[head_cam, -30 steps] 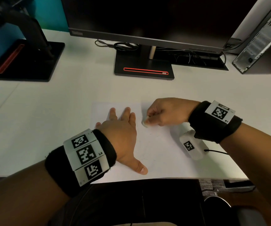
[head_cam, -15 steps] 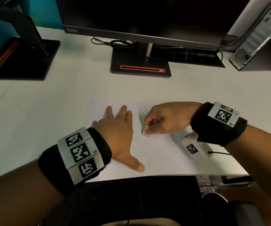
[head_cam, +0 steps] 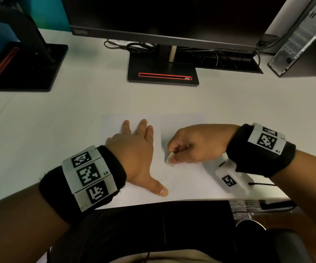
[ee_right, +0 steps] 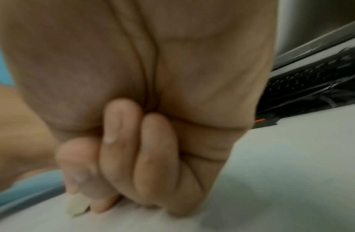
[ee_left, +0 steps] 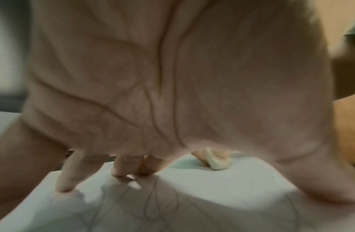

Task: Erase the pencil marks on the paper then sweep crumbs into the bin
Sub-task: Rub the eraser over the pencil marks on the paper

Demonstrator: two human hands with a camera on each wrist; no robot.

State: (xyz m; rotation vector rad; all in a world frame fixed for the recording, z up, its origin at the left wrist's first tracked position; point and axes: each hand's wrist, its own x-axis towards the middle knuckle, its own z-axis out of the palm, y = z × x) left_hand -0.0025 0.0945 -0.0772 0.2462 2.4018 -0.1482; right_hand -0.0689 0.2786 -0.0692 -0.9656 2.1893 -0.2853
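A white sheet of paper [head_cam: 183, 179] lies on the desk near its front edge. My left hand [head_cam: 134, 149] lies flat on it with fingers straight and thumb spread, pressing it down. Faint pencil lines [ee_left: 152, 208] show under that palm in the left wrist view. Just to the right, my right hand [head_cam: 195, 147] pinches a small white eraser [head_cam: 170, 158] against the paper; the same eraser [ee_left: 218, 161] shows past my left palm, and the eraser [ee_right: 77, 205] pokes out below my curled right fingers. No bin is in view.
A monitor base [head_cam: 163, 71] stands behind the paper, with a second stand [head_cam: 20, 67] at the far left. A computer tower [head_cam: 305, 38] is at the back right. The desk's front edge [head_cam: 172, 201] runs just below my left thumb.
My right hand has slid the eraser toward me and slightly left across the paper. My left hand stays flat on the sheet.
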